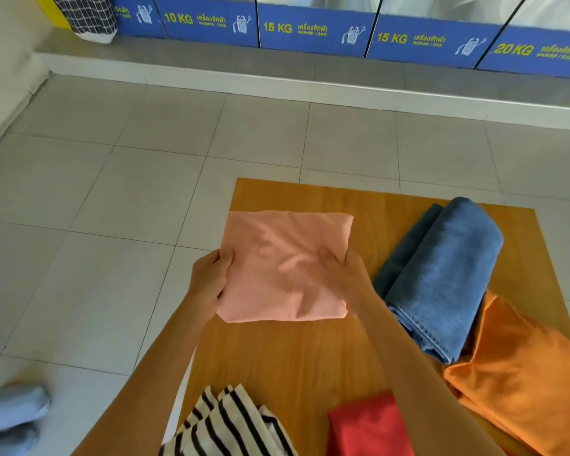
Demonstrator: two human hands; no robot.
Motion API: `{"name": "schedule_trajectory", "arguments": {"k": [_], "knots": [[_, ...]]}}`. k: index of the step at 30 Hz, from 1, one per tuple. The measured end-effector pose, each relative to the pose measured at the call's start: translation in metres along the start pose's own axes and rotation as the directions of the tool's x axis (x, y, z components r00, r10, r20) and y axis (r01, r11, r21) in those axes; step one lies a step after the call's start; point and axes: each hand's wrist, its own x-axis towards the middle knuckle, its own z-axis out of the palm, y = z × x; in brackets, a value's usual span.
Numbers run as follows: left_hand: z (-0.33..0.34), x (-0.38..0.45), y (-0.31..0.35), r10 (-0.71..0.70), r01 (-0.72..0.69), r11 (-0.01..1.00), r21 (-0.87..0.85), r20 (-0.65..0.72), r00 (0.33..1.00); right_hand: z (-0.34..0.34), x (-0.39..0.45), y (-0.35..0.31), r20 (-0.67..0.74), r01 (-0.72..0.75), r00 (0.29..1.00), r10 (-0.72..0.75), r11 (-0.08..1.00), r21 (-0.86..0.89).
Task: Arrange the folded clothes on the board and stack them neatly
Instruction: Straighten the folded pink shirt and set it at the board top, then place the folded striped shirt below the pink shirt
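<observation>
A folded pink cloth (pixel 277 258) is held over the far left part of the wooden board (pixel 293 363). My left hand (pixel 209 279) grips its left edge and my right hand (pixel 344 273) grips its right side, thumb on top. Folded blue jeans (pixel 441 274) lie on the board to the right. An orange garment (pixel 520 373) lies loosely at the right, partly under the jeans. A black-and-white striped garment (pixel 231 426) and a folded red cloth (pixel 369 426) sit at the near edge.
The board lies on a grey tiled floor (pixel 112 209). Blue washer panels (pixel 310 28) on a raised step line the far side. A checked laundry bag (pixel 89 18) stands at the far left. Light blue fabric (pixel 10 419) shows at the lower left.
</observation>
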Motion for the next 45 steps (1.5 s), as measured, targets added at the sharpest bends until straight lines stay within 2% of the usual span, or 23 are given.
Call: {"name": "schedule_trajectory", "arguments": {"k": [3, 6, 11, 15, 19, 24, 27, 30, 32, 35, 38, 41, 43, 45], "knots": [[0.004, 0.015, 0.023, 0.067, -0.069, 0.988, -0.135, -0.017, 0.998, -0.003, 0.024, -0.035, -0.008, 0.128, 0.992, -0.128, 0.992, 0.009], [0.015, 0.036, 0.049, 0.101, -0.111, 0.983, -0.147, -0.077, 0.992, -0.002, 0.053, -0.058, -0.031, 0.189, 0.982, -0.188, 0.982, 0.017], [0.028, 0.076, 0.054, -0.086, 0.077, 0.996, -0.050, -0.202, 0.976, 0.008, 0.086, -0.033, -0.095, 0.047, 0.994, -0.059, 0.991, -0.125], [0.033, 0.083, 0.052, -0.030, 0.047, 0.997, 0.060, -0.260, 0.965, 0.009, 0.090, -0.022, -0.117, 0.061, 0.990, -0.076, 0.990, -0.126], [0.027, 0.077, 0.046, -0.004, 0.014, 0.999, 0.038, -0.234, 0.972, 0.005, 0.081, -0.022, -0.104, 0.059, 0.992, -0.067, 0.995, -0.078], [0.001, 0.035, 0.021, 0.156, -0.118, 0.975, 0.187, -0.207, 0.966, -0.005, 0.023, -0.006, -0.090, 0.087, 0.992, -0.085, 0.996, 0.012], [-0.027, -0.009, -0.020, 0.212, -0.139, 0.936, 0.325, -0.202, 0.956, -0.010, -0.032, 0.031, -0.073, -0.018, 0.997, 0.020, 1.000, 0.021], [-0.051, -0.061, -0.058, 0.209, -0.118, 0.905, 0.409, -0.187, 0.960, -0.008, -0.089, 0.069, -0.143, 0.013, 0.990, 0.005, 0.993, 0.121], [-0.064, -0.091, -0.078, 0.192, -0.117, 0.886, 0.449, -0.125, 0.974, -0.007, -0.118, 0.088, -0.187, 0.033, 0.982, -0.005, 0.988, 0.150], [-0.080, -0.127, -0.109, 0.189, -0.193, 0.806, 0.559, 0.066, 0.980, -0.007, -0.153, 0.106, -0.175, -0.013, 0.984, 0.034, 0.992, 0.122], [-0.088, -0.155, -0.129, 0.151, -0.265, 0.729, 0.631, 0.230, 0.961, -0.012, -0.180, 0.112, -0.136, -0.047, 0.990, 0.046, 0.999, -0.004], [-0.089, -0.170, -0.138, 0.097, -0.276, 0.694, 0.665, 0.293, 0.951, -0.018, -0.204, 0.109, -0.016, -0.068, 0.998, 0.067, 0.954, -0.291], [-0.089, -0.174, -0.137, 0.024, -0.217, 0.674, 0.706, 0.273, 0.962, -0.024, -0.217, 0.106, 0.127, -0.082, 0.979, 0.160, 0.878, -0.471], [-0.088, -0.175, -0.138, -0.037, -0.189, 0.651, 0.735, 0.279, 0.960, -0.032, -0.230, 0.109, 0.252, -0.085, 0.918, 0.307, 0.772, -0.630]]}}
